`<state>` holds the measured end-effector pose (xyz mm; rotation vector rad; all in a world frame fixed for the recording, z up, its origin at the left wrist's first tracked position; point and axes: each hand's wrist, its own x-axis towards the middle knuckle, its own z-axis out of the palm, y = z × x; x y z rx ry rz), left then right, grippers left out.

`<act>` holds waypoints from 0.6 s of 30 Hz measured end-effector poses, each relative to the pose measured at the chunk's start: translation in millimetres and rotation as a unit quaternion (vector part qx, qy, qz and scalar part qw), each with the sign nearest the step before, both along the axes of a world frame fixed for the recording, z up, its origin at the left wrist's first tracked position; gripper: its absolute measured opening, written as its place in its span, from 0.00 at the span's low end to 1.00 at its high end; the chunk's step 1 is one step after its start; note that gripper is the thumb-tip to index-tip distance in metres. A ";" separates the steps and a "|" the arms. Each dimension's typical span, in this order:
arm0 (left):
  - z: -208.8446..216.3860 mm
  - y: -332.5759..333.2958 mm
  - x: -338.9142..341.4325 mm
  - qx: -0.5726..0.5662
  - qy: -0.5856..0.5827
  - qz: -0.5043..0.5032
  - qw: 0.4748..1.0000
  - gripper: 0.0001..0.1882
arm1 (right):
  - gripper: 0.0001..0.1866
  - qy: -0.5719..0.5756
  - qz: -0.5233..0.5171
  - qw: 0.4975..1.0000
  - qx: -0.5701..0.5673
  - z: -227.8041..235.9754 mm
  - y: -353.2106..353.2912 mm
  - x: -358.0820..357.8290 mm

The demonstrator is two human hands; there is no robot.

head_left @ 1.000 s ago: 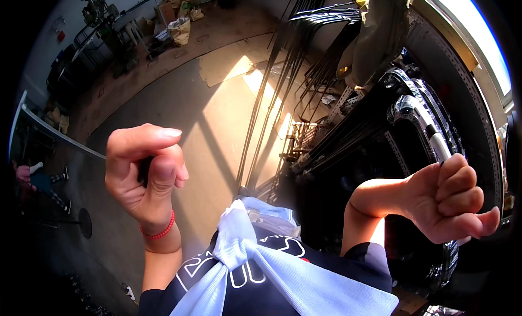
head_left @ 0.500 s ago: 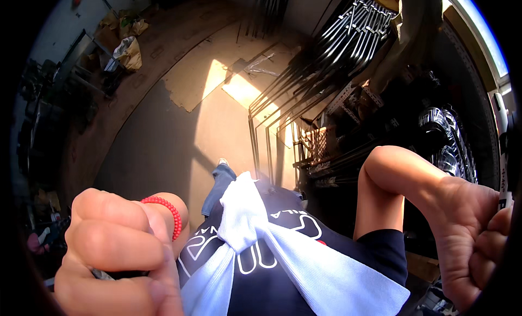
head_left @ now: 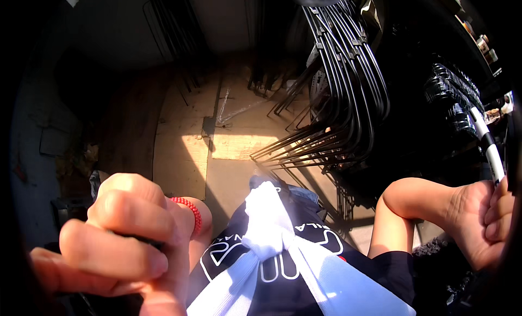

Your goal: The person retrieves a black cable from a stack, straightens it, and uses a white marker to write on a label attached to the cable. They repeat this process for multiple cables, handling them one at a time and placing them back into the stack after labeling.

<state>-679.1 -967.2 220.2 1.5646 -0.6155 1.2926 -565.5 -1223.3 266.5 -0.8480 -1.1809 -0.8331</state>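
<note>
My left hand (head_left: 125, 240) is raised at the lower left with its fingers curled tightly inward. Whatever they may hold is hidden. A red beaded bracelet (head_left: 194, 215) circles that wrist. At the right edge my bent arm ends in my right hand (head_left: 481, 221), closed around a white-and-black marker pen (head_left: 490, 147). The pen points up out of the fist, its lower end hidden by the fingers. A white cloth band (head_left: 269, 229) hangs knotted in front of my dark printed shirt, its two tails spreading downward; neither hand visibly grips it.
Bent black metal rods (head_left: 348, 66) hang or lean in a dense bundle ahead on the right. Brown sheets (head_left: 185, 120) cover part of the floor, with clear plastic film (head_left: 234, 113) on them. Plastic-wrapped black goods (head_left: 451, 90) are stacked at the right.
The view has swung, bringing the rods nearer the centre. My left hand appears slightly farther right, still curled. My right hand sits a little higher, and the marker now tilts leftward.
</note>
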 end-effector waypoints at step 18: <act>-248.2 332.9 216.5 -0.263 0.677 -0.181 0.663 0.07 | 0.12 0.405 -0.653 0.490 -0.412 -149.8 219.9 224.6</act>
